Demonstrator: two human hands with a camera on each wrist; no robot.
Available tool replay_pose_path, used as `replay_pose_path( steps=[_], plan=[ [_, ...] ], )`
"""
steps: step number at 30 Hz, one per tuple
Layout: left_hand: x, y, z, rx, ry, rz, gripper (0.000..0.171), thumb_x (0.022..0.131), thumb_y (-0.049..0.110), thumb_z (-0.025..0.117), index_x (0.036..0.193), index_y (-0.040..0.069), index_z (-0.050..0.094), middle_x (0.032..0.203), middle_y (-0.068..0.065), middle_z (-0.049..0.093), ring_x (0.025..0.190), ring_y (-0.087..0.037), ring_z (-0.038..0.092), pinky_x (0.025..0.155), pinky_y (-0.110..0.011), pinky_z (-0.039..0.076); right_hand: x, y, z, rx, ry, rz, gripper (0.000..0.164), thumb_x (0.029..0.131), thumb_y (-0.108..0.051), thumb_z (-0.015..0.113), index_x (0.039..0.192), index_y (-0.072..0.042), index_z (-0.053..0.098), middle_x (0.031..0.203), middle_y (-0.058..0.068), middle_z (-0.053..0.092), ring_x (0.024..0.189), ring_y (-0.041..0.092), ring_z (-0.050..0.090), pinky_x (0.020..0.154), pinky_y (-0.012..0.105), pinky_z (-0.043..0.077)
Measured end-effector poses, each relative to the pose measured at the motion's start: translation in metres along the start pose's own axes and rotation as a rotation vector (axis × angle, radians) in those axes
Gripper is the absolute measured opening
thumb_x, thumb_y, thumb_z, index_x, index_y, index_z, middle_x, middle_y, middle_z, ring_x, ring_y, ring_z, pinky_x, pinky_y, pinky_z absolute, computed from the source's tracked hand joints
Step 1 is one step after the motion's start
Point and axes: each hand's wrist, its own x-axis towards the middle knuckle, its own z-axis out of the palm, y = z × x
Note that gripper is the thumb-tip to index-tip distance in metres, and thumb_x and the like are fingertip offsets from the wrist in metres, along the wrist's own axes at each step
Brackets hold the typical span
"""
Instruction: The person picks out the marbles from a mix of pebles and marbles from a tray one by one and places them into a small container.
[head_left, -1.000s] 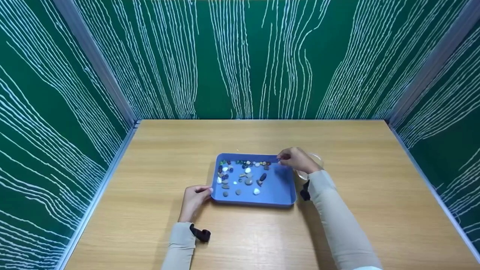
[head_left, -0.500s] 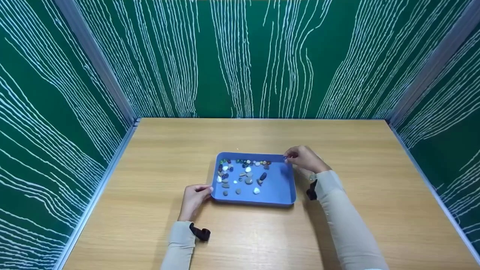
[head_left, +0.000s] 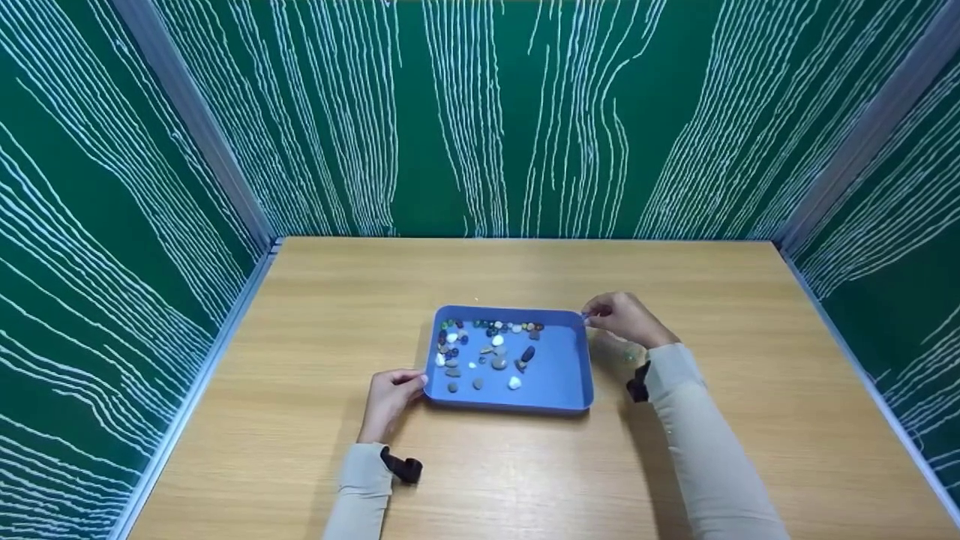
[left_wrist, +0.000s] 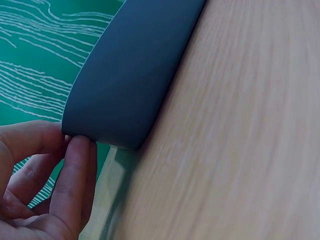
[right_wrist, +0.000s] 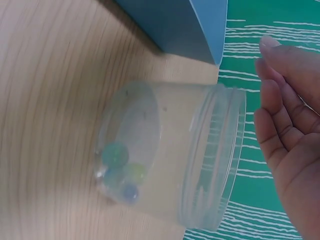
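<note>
My left hand [head_left: 389,405] grips the near-left corner of a blue tray [head_left: 551,390]; in the left wrist view the thumb and fingers pinch its rim. Several glass marbles [head_left: 493,328] lie along the tray's far side and left end, among pebbles [head_left: 499,363] in white, grey and brown. Just past the far-right corner, my right hand [head_left: 634,321] pinches a small bluish thing that looks like a marble. The right wrist view hides it behind the fingertips. Below this hand stands a clear jar [right_wrist: 172,155], lidless, holding several green and blue marbles [right_wrist: 116,155].
A wooden table [head_left: 315,315] bears the tray and jar. Green panels [head_left: 517,150] with white wavy lines rise at the back and both sides. A tiny pale speck lies behind the tray.
My right hand has moved rightward from above the tray's far-right part to beyond its corner, carrying the small bluish thing. The left hand keeps its grip, and the tray stays in place.
</note>
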Motion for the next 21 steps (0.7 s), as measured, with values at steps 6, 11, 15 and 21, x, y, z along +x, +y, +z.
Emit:
replay_pose_path(
  steps=[6,11,15,21],
  plan=[
    [-0.001,0.000,-0.001,-0.014,-0.024,0.015,0.026,0.082,-0.004,0.069,0.105,-0.016,0.065,0.092,-0.013,0.071,0.078,-0.011,0.065,0.075,-0.023,0.059,-0.004,0.009,-0.007,0.006,0.009,-0.002,0.017,0.091,-0.006,0.061,0.106,-0.004,0.069,0.103,0.014,0.069,0.090,0.023,0.062,0.079,0.033,0.056],
    [-0.001,-0.001,-0.002,-0.030,-0.054,0.024,0.028,0.083,-0.006,0.066,0.107,-0.019,0.062,0.106,-0.029,0.066,0.082,-0.014,0.066,0.075,-0.026,0.059,-0.007,0.018,-0.011,0.029,0.008,-0.001,0.018,0.092,-0.004,0.059,0.106,-0.002,0.069,0.103,0.015,0.068,0.089,0.022,0.059,0.076,0.029,0.052],
    [-0.001,0.000,-0.001,-0.052,-0.049,0.017,0.029,0.083,-0.006,0.066,0.108,-0.020,0.061,0.107,-0.030,0.066,0.082,-0.014,0.065,0.075,-0.026,0.059,-0.011,0.024,-0.015,0.025,0.015,0.003,0.019,0.092,-0.004,0.058,0.108,-0.002,0.068,0.105,0.016,0.067,0.091,0.023,0.058,0.077,0.028,0.051],
    [-0.002,-0.001,0.000,-0.048,-0.018,0.019,0.026,0.082,-0.004,0.068,0.105,-0.017,0.064,0.100,-0.020,0.070,0.079,-0.012,0.065,0.072,-0.023,0.058,-0.015,0.029,-0.018,0.017,0.032,0.011,0.020,0.091,-0.003,0.059,0.109,-0.002,0.068,0.108,0.017,0.067,0.094,0.025,0.059,0.079,0.029,0.053]
  ],
)
